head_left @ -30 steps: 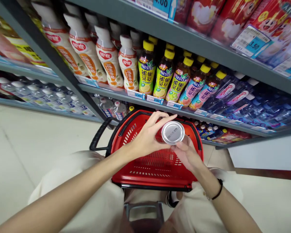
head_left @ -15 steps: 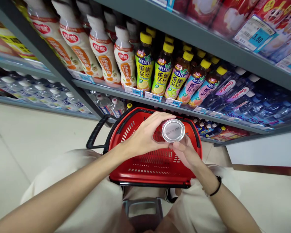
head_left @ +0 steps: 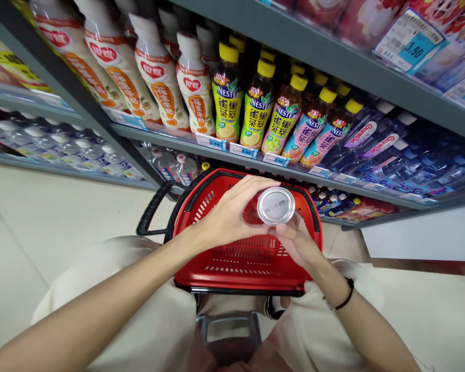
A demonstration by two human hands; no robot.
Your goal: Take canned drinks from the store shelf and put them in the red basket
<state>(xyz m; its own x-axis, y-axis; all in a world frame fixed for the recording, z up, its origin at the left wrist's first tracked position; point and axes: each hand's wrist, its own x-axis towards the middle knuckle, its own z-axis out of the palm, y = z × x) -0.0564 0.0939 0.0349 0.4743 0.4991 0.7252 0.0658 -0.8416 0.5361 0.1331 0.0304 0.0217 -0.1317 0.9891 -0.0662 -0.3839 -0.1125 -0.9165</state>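
Note:
A metal can [head_left: 276, 206] is held between my two hands, its silver round end with a line of small dark print turned up toward me. My left hand [head_left: 238, 212] wraps around the can's left side, thumb below and fingers over the far side. From the lower right, my right hand [head_left: 296, 240] grips it with the thumb against the near edge; its other fingers are mostly hidden. The can's side is largely covered by the hands. Beneath them stands a red shopping basket [head_left: 217, 276] with slotted walls.
The basket's black handle [head_left: 151, 209] sticks out to the left. Ahead, a grey shelf [head_left: 170, 138] bears white milk-drink bottles [head_left: 155, 77], yellow-capped tea bottles [head_left: 228, 98] and blue-toned bottles [head_left: 411, 165]. A price tag [head_left: 408, 41] hangs on the upper shelf. A grey stool [head_left: 232, 320] sits between my legs.
The view has shifted slightly, so the shelf goods sit a little further left. Both hands keep the can in nearly the same place, and the print on its end looks sharper.

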